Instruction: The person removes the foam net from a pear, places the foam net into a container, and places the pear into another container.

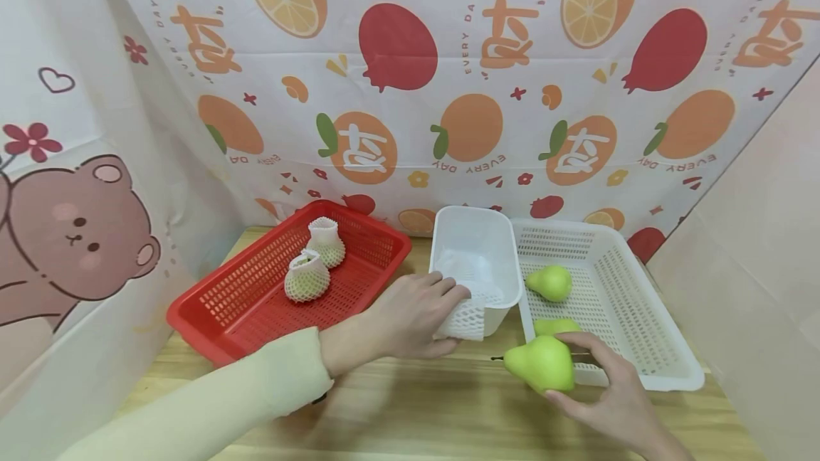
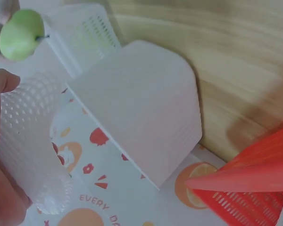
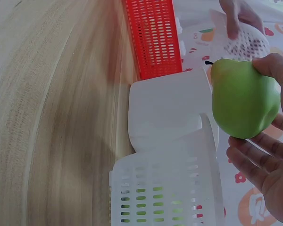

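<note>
My right hand (image 1: pixel 611 393) grips a green pear (image 1: pixel 543 363) between thumb and fingers, its stem pointing left, over the near left corner of the white basket (image 1: pixel 673 368). In the left wrist view that pear (image 2: pixel 21 35) shows at the upper left. My left hand (image 1: pixel 413 311) holds a white foam net sleeve (image 1: pixel 466 320) at the near rim of the white plastic bin (image 1: pixel 474 233). The sleeve (image 2: pixel 28 136) looks like an open tube with nothing inside in the left wrist view. Two more pears, one whole pear (image 1: pixel 549 283) and one partly hidden, lie in the white basket.
On the left stands a red basket (image 1: pixel 256 290) with two net-wrapped pears (image 1: pixel 307 277) in it. The white bin sits between the two baskets on a wooden table (image 1: pixel 397 404). A fruit-printed cloth (image 1: pixel 410 119) hangs behind them.
</note>
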Demonstrator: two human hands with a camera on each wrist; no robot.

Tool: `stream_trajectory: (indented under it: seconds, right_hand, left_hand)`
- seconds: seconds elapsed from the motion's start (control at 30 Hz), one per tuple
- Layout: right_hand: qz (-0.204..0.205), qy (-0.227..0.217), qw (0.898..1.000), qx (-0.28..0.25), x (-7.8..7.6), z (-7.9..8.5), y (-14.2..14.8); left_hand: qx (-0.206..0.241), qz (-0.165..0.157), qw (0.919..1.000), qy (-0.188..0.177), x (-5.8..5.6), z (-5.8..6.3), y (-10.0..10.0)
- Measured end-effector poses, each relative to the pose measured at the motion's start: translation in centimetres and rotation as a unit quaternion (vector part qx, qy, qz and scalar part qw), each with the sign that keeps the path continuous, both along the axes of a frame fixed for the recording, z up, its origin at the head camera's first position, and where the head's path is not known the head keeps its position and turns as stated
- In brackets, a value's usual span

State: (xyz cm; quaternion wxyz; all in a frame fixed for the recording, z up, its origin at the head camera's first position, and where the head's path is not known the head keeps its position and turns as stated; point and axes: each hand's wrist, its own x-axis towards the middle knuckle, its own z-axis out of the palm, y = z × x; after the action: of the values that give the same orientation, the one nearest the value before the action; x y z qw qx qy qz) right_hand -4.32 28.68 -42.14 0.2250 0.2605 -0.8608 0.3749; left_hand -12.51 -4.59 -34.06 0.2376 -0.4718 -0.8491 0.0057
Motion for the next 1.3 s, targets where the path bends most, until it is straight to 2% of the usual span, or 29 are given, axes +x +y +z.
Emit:
stream_trajectory:
  seconds: [0.27, 0.43, 0.67, 0.8, 0.93, 1.1, 1.3]
  right_hand:
    - [-0.020, -0.017, 1.000, 0.007, 0.2, 0.0, 0.4]
    - [-0.026, -0.026, 0.999, 0.010, 0.0, -0.1, 0.6]
    - [-0.029, -0.031, 0.999, 0.010, 0.1, -0.2, 0.5]
    - [-0.031, -0.032, 0.999, 0.010, 0.2, -0.3, 0.5]
    - [-0.033, -0.031, 0.999, 0.012, 0.1, -0.2, 0.5]
    - [-0.032, -0.033, 0.999, 0.013, 0.1, -0.2, 0.4]
    - [-0.030, -0.037, 0.999, 0.009, 0.0, -0.3, 0.4]
  left_hand:
    - [-0.033, -0.009, 0.9992, -0.017, -2.1, 0.6, 2.2]
    - [-0.038, -0.022, 0.9985, -0.033, -3.1, 0.2, 3.3]
    - [-0.039, -0.037, 0.9950, -0.084, -5.2, -0.5, 4.3]
    - [-0.026, -0.032, 0.9939, -0.102, -6.4, -0.9, 4.6]
    - [-0.012, -0.022, 0.9930, -0.116, -7.2, -0.7, 5.0]
    - [-0.008, -0.016, 0.9926, -0.120, -7.9, -0.4, 5.6]
    - [-0.005, -0.002, 0.9928, -0.120, -8.5, -0.6, 5.8]
